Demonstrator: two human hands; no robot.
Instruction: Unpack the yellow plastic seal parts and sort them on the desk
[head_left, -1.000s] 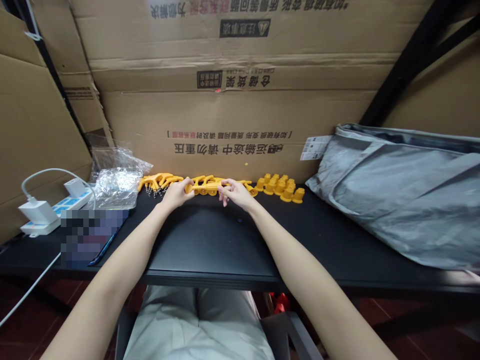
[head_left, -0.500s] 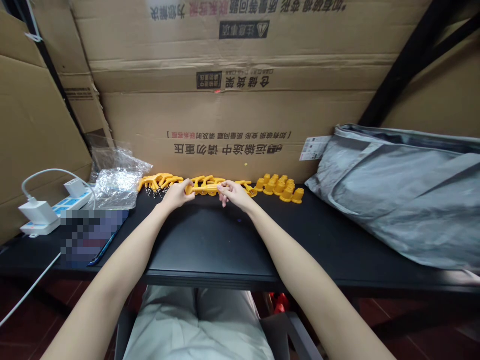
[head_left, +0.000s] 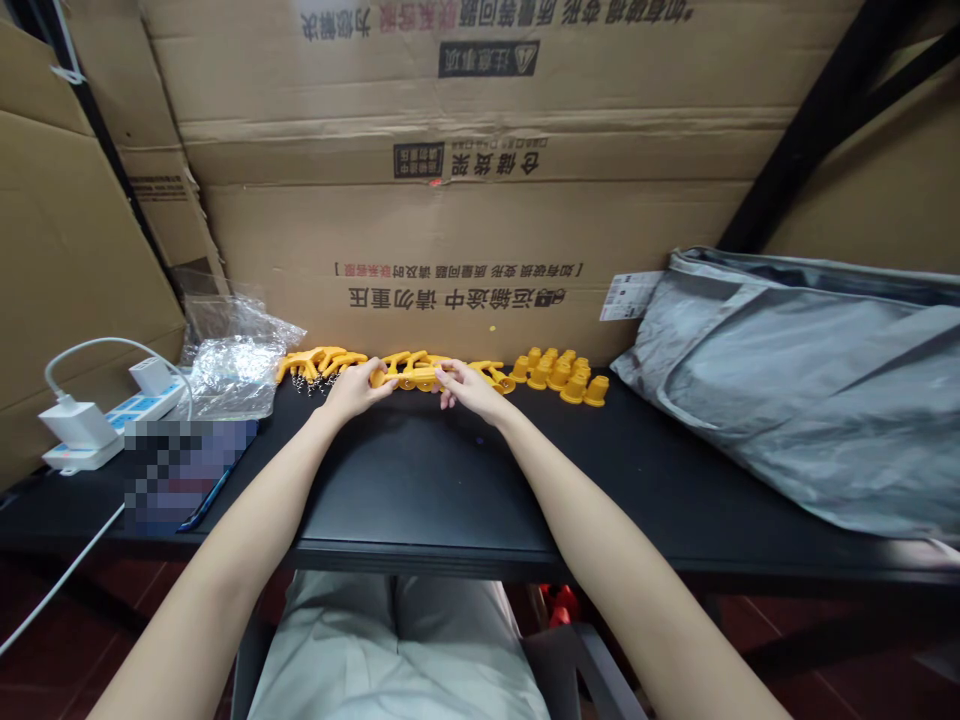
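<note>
Upside-down print on the cardboard in front of you

All the readable text sits on the cardboard boxes (head_left: 480, 170) filling the upper middle of the frame, and it is printed in Chinese and appears upside down to you. Along the top edge you see a line of large dark characters followed by red ones, with a black label bearing a warning triangle just below it. Mid-frame there is a second black label beside bold dark characters. Lower down, a small line mixes black and red characters, and beneath it runs a heavier black line with a small logo. The white sticker (head_left: 631, 295) on the grey bag (head_left: 810, 390) at right is too small to read.
</note>
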